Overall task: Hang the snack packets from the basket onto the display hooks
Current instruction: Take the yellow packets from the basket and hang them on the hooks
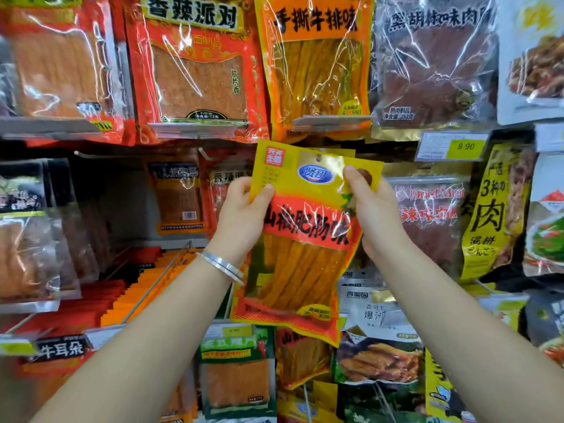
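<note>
I hold a yellow and orange snack packet (300, 239) upright in front of the display wall, its top edge just under the upper row of hung packets. My left hand (242, 215), with silver bangles on the wrist, pinches the packet's upper left side. My right hand (370, 206) grips its upper right corner by the yellow header. A bare display hook (205, 154) juts out to the left of the packet's top. The basket is out of view.
Hung packets fill the wall: red and orange ones (195, 65) above, a dark meat packet (427, 62) at upper right, more rows to the left, right and below. A yellow 9.90 price tag (454, 146) sticks out at right.
</note>
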